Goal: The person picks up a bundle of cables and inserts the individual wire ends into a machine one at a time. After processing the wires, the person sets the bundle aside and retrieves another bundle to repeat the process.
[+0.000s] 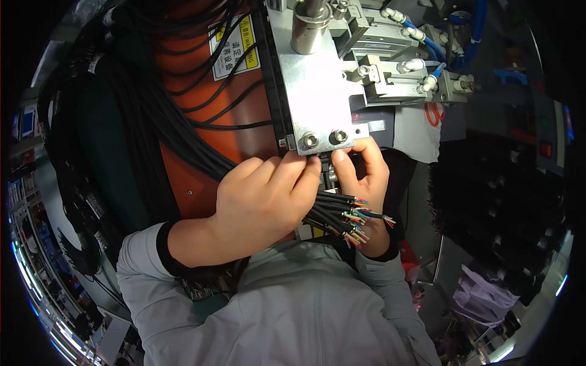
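Both of my hands work at the near edge of a shiny metal plate [315, 91] fixed with two bolts. My left hand [259, 192] has its fingers curled and closed, with the tips under the plate's edge; what they hold is hidden. On the other side of a small dark fixture [330, 175], my right hand [368, 174] is closed too, thumb and bent forefinger at the plate's lower right corner. Its grasp cannot be made out. Between my wrists lies a bundle of black sleeved cables [332, 210], with stripped ends of several coloured wires [355, 221] pointing right.
Thick black cables [143, 116] run over an orange-brown machine panel [207, 152] bearing a warning label [235, 49]. Pneumatic cylinders [390, 79] with blue hoses [479, 30] stand far right. Dark cable bundles [482, 213] hang at right, near a lilac cloth [485, 296].
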Tool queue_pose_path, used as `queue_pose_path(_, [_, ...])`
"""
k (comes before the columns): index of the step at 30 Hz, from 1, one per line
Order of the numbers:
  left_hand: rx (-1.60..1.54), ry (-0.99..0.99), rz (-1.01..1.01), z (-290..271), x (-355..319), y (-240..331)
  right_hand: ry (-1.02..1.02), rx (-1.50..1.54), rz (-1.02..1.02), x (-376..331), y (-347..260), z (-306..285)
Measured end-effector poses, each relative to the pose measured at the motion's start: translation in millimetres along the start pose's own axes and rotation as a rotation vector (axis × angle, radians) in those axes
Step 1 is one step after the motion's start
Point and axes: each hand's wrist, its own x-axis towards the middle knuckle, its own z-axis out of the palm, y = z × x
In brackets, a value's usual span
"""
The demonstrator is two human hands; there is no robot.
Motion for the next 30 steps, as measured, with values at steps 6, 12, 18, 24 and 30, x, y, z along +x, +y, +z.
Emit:
queue_pose_path(6, [0.049, -0.190, -0.056, -14.6, -3.3, 6.6, 0.059, 0.202, -0.079, 8.2, -7.4, -13.3])
queue_pose_path(12, [-0.120, -0.256, 0.037, -21.3, 2.1, -3.2, -0.503, 0.159, -0.599, 14.4, -16.8, -43.7])
queue_pose_path(18, [-0.309, 0.194, 0.126, -17.6, 10.2, -5.4, -0.219, 0.215, -0.357, -1.7, -17.8, -31.6])
queue_pose_path(24, [-0.301, 0.156, 0.067, -15.7, 8.5, -3.0, -0.031, 0.394, -0.251, -14.5, -45.2, 5.1])
queue_pose_path(30, [-0.290, 0.228, 0.064, -12.2, 7.6, -4.2, -0.084, 0.065, -0.522, -5.0, -34.4, -3.9])
